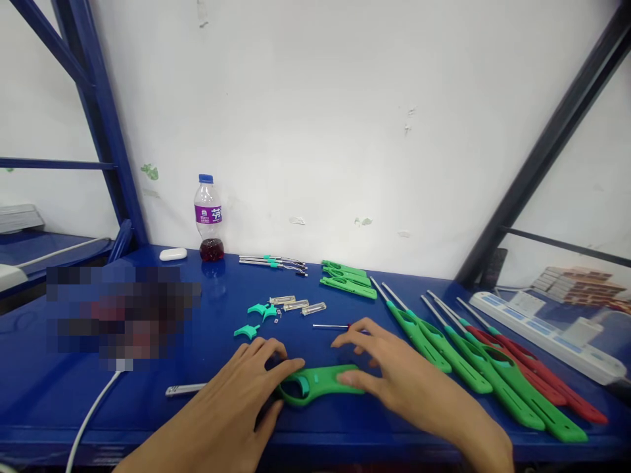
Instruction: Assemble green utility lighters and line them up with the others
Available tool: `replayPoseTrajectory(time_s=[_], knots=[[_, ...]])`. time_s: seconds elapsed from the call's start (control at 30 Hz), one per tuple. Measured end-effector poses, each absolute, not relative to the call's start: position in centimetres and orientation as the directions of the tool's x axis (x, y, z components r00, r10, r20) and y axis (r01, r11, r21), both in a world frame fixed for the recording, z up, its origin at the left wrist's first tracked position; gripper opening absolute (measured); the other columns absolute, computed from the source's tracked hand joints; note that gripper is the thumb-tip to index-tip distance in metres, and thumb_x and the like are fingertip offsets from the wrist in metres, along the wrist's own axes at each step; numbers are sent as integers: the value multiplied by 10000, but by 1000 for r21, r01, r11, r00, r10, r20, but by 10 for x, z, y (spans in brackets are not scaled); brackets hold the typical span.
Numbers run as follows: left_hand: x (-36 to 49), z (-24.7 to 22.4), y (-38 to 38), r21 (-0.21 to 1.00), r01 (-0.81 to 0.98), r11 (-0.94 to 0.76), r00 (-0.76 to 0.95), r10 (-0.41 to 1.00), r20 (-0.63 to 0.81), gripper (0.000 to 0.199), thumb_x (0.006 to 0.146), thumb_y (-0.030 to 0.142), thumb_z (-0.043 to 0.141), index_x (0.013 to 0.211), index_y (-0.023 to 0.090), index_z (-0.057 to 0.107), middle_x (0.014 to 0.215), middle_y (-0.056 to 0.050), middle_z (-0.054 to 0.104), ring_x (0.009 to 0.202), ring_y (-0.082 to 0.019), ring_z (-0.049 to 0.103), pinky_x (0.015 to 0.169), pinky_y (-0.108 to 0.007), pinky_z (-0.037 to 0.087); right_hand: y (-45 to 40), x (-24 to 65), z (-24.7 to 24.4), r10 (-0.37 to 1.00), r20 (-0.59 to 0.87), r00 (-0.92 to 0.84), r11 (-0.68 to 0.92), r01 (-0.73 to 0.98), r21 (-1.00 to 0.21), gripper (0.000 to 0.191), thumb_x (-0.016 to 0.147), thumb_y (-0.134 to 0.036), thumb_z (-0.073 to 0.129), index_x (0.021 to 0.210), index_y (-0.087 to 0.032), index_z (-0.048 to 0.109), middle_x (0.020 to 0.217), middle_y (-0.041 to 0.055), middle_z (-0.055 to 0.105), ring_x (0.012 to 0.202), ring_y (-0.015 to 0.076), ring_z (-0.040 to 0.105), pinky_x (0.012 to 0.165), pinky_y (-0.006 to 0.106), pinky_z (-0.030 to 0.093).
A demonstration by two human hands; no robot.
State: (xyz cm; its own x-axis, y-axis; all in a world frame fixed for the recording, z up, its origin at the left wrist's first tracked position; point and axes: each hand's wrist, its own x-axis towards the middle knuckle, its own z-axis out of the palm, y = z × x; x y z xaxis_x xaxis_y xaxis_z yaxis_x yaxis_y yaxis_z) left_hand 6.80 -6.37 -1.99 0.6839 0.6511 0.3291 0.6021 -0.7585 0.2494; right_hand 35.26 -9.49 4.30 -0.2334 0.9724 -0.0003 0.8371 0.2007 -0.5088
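1. The green lighter body (pixel 323 382) lies flat on the blue bench (pixel 211 328), between both hands, its long axis running left to right, roughly along the bench's front edge.
2. At its ring end, which holds a teal trigger (pixel 302 385), is the left hand (pixel 241 387). The index finger touches the ring; the thumb sits apart on the near side. Whether hidden fingers pinch anything, I cannot tell. A metal rod (pixel 186 389) shows beyond this hand, about in line with the body.
3. At its plain end, the right hand (pixel 389 368) rests its thumb on top; the other fingers arch, spread, over the far side, pinching nothing. Neither hand is clearly nearer.
4. The front edge runs near its close side. A strip of bench separates its far side from a screwdriver (pixel 330 326).
5. Rightward, past the right hand, rodded lighters (pixel 473 361) bound sideways room.
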Motion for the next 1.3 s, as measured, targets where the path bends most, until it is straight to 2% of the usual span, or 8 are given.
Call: replayPoseTrajectory(time_s=[0.17, 0.27, 0.37, 0.5, 0.6, 0.97, 1.17, 1.3], knots=[[60, -20, -69, 208, 618, -758, 656, 643, 395, 639, 1080, 233, 403, 1675, 364, 212, 1767, -62, 161, 1601, -426, 162, 1156, -726, 359, -88, 346, 47, 974, 188, -127, 216, 773, -597, 255, 1081, -456, 480, 1220, -306, 631, 1209, 65, 570, 780, 175, 713, 713, 332, 595], [58, -19, -69, 220, 627, -748, 632, 653, 418, 628, 1110, 243, 325, 1691, 348, 111, 1783, -59, 28, 1605, -442, 73, 1141, -752, 326, -82, 338, 42, 977, 166, -134, 211, 730, -650, 288, 1097, -474, 432, 1269, -317, 601, 1204, 54, 564, 591, 114, 673, 558, 284, 554], [59, -15, -72, 208, 615, -761, 640, 635, 433, 627, 1097, 228, 363, 1685, 343, 174, 1775, -67, 120, 1599, -432, 150, 1139, -720, 378, -70, 326, 35, 957, 217, -194, 286, 758, -586, 249, 1104, -385, 454, 1269, -311, 625, 1202, 41, 602, 594, 110, 672, 622, 287, 549], [73, -8, -79, 206, 564, -800, 673, 590, 446, 594, 990, 238, 586, 1565, 332, 475, 1643, -92, 447, 1497, -421, 422, 1104, -668, 492, -36, 304, 33, 891, 248, -380, 441, 856, -270, 183, 1058, -248, 576, 1190, -267, 702, 1167, 47, 680, 923, 200, 714, 812, 304, 506], [90, -7, -81, 268, 592, -760, 669, 649, 362, 529, 904, 316, 761, 1415, 328, 626, 1442, -113, 615, 1334, -418, 579, 1050, -689, 531, -7, 287, 37, 869, 201, -452, 488, 847, -211, 185, 994, -221, 679, 1160, -271, 743, 1154, 49, 727, 1025, 224, 708, 808, 287, 470], [106, -24, -63, 326, 568, -756, 676, 654, 339, 341, 1058, 190, 524, 1374, 267, 626, 1195, -73, 696, 1081, -290, 665, 1005, -532, 558, 33, 288, 24, 861, 164, -482, 508, 832, -224, 167, 973, -268, 727, 1127, -300, 782, 1042, -8, 821, 959, 218, 748, 746, 263, 445], [106, -44, -51, 323, 593, -738, 658, 675, 334, 725, 793, -102, 403, 1345, 324, 598, 1181, -36, 697, 1034, -247, 676, 1006, -478, 533, 39, 285, 19, 843, 183, -505, 537, 807, -245, 130, 987, -267, 713, 1081, -301, 796, 1009, -8, 823, 926, 214, 746, 718, 252, 428], [105, -48, -50, 294, 575, -764, 657, 645, 391, 602, 829, -12, 471, 1323, 306, 602, 1177, -62, 671, 997, -278, 654, 924, -472, 545, 37, 283, 18, 841, 200, -503, 541, 800, -262, 106, 1002, -247, 691, 1032, -268, 791, 1001, 8, 816, 912, 207, 738, 702, 248, 411]])
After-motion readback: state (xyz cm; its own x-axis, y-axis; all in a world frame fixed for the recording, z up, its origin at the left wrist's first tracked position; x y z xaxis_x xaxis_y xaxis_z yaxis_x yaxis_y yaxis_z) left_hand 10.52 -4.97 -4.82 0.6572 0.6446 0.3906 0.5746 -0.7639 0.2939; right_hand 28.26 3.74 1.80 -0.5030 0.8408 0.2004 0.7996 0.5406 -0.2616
